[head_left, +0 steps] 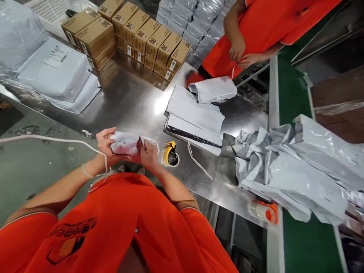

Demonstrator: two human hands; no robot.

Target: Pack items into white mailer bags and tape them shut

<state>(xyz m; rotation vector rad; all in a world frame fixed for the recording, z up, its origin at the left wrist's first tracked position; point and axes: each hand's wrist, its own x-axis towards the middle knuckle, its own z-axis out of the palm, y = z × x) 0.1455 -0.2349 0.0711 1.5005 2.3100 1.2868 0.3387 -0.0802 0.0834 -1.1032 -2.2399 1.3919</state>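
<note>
A small white plastic package (126, 143) is held between both hands at the near edge of the metal table. My left hand (105, 143) grips its left end, fingers wrapped round it. My right hand (148, 152) is closed on its right end, beside a loose flap of plastic. Just right of my right hand lies a yellow and black tape dispenser (170, 153). Beyond it is a stack of flat white mailer bags (196, 117), with a white strip (199, 161) in front.
Brown boxes (150, 41) stand in rows at the back, large white parcels (57, 68) at the left. A co-worker's hands (239, 53) are above a white bag (214, 89). Grey-white bags (298, 170) and an orange tape dispenser (264, 212) sit near the green conveyor (309, 242).
</note>
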